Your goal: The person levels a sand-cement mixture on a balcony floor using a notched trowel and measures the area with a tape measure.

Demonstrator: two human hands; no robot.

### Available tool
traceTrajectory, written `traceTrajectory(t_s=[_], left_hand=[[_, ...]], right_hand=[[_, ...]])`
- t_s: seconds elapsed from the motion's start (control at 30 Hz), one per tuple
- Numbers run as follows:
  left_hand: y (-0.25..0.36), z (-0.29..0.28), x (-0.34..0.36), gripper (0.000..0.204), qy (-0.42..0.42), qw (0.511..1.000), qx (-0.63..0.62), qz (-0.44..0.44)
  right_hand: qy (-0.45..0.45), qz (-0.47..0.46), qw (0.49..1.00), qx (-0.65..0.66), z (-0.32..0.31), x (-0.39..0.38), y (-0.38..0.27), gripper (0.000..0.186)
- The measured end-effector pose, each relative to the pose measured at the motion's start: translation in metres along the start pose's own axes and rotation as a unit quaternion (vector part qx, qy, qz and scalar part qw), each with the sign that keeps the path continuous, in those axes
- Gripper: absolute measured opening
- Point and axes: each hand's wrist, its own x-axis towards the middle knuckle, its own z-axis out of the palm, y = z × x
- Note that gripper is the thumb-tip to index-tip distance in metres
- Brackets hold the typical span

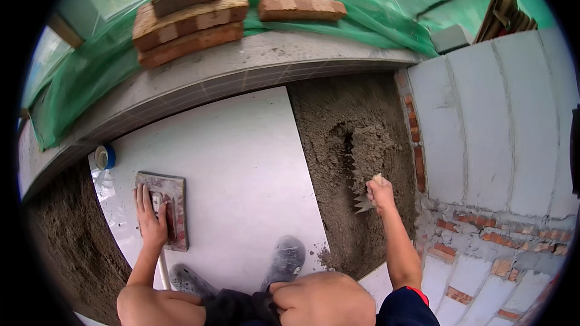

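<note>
My left hand [150, 214] lies with stretched fingers on a worn rectangular tool [174, 187] with a handle, which rests on a large white tile [238, 145]. My right hand [379, 193] is closed on the pale handle of a toothed metal trowel [364, 203]. Its blade sits low in the grey-brown mortar bed [320, 151], right of the tile, where a loose heap and a dark furrow show. My grey clogs [285, 256] are on the tile near the bottom.
A tape roll [105, 156] sits at the tile's left edge, beside darker mortar [69, 229]. Bricks [190, 15] stand on the ledge [290, 48] along the back, before green netting [380, 6]. A pale block wall [489, 133] bounds the right, with dark strips [501, 15] above it.
</note>
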Motion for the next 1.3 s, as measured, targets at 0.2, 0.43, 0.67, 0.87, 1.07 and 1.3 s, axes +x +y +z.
traceTrajectory(t_s=[0.2, 0.43, 0.67, 0.87, 1.07, 1.3], left_hand=[[0.018, 0.0, -0.003, 0.069, 0.034, 0.997, -0.048, -0.049], [0.043, 0.006, -0.015, 0.07, 0.114, 0.953, -0.259, -0.106], [0.035, 0.029, -0.047, 0.064, 0.2, 0.901, -0.379, 0.065], [0.036, 0.031, -0.053, 0.057, 0.037, 0.957, -0.281, 0.062], [0.037, 0.039, -0.046, 0.053, 0.029, 0.964, -0.252, 0.077], [0.009, 0.009, -0.02, 0.047, 0.063, 0.954, -0.285, 0.072]], right_hand=[[-0.044, -0.081, 0.987, -0.128, 0.035, -0.05, -0.075, 0.015], [-0.172, -0.171, 0.931, -0.274, 0.152, -0.154, -0.149, 0.018], [-0.375, -0.367, 0.695, -0.491, 0.396, -0.313, -0.197, 0.022], [-0.45, -0.404, 0.417, -0.678, 0.62, -0.508, -0.203, 0.034], [-0.427, -0.307, 0.448, -0.723, 0.559, -0.378, -0.223, 0.038], [-0.285, 0.017, 0.857, -0.429, 0.291, -0.214, -0.229, 0.013]])
